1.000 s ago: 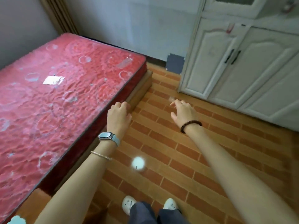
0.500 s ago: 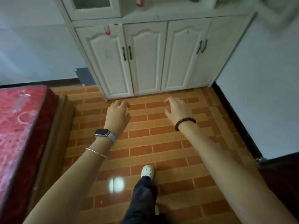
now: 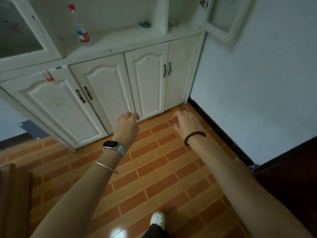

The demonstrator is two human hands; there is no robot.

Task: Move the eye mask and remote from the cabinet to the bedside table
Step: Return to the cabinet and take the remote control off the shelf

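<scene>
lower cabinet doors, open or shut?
Shut. All four lower cabinet doors sit flush with their frames, dark handles paired at the seams. Both hands are empty and clear of them.

cabinet ledge (image 3: 130, 42) | bottle (image 3: 80, 30) upright | small dark object (image 3: 145, 24) at back

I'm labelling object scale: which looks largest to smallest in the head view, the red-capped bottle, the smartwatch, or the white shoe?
1. red-capped bottle
2. white shoe and smartwatch: alike, and nearness to the camera makes ranking them unsure.
</scene>
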